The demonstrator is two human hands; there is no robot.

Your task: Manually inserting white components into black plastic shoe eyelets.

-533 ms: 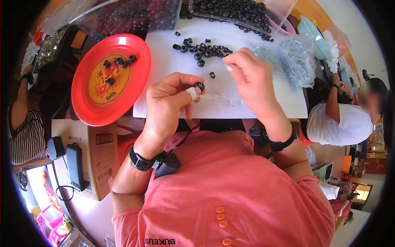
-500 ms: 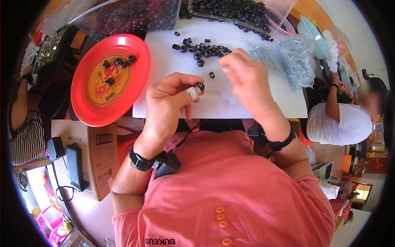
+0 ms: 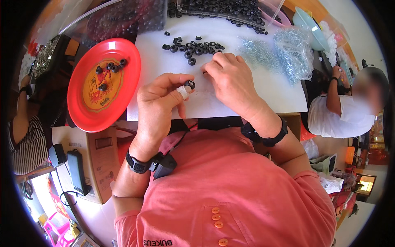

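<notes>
My left hand (image 3: pixel 158 99) pinches a round black plastic piece with a hole (image 3: pixel 189 84) between thumb and forefinger, raised over the near edge of a white foam sheet (image 3: pixel 142 105). White tape (image 3: pixel 183 92) wraps that thumb. The fingers of my right hand (image 3: pixel 232 80) are closed at the sheet, and a dark edge of a small black square piece (image 3: pixel 204 73) shows at their tips, mostly hidden. Beyond both hands lies a loose group of black plastic pieces (image 3: pixel 198 51), some round, some square. A red oval plate (image 3: pixel 76 107) to the left holds several round black pieces (image 3: pixel 115 68).
Small silvery springs (image 3: pixel 257 53) lie beside a clear bag of springs (image 3: pixel 292 53) at the right. Clear bins of black parts (image 3: pixel 127 18) (image 3: pixel 226 10) stand at the back, near a pale green bowl (image 3: pixel 310 29). A person in white (image 3: pixel 339 113) sits at the right.
My right hand has come down to the sheet and its fingertips have closed over the lone small square piece. My left hand keeps the round piece; the whole view has shifted slightly.
</notes>
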